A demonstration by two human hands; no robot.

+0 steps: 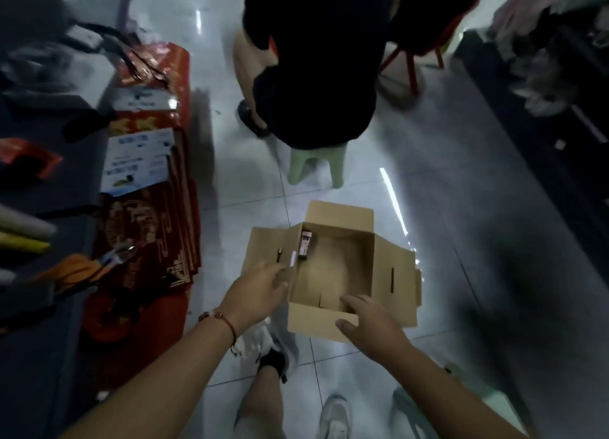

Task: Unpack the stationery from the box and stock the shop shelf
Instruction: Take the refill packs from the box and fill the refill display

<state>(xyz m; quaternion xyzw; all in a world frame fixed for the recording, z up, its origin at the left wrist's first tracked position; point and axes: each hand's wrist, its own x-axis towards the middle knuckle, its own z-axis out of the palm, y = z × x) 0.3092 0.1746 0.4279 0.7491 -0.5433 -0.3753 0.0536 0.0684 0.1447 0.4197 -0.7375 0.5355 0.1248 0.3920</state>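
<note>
An open cardboard box (333,274) stands on the tiled floor in front of me, its flaps folded out. Inside, against the far left wall, lies one small pink and dark stationery packet (305,244); the rest of the box floor is bare. My left hand (258,288) reaches over the left flap with fingers spread, touching it near the box's left wall. My right hand (370,320) rests on the near rim of the box, fingers straight and thumb along the outside wall. Neither hand holds anything.
A low dark shelf (43,181) on the left carries red and gold packets (148,208), white labelled packs and rolls. A person in dark clothes (316,59) sits on a pale green stool (316,165) just beyond the box. Another dark shelf (543,109) runs along the right. My feet (333,419) are below.
</note>
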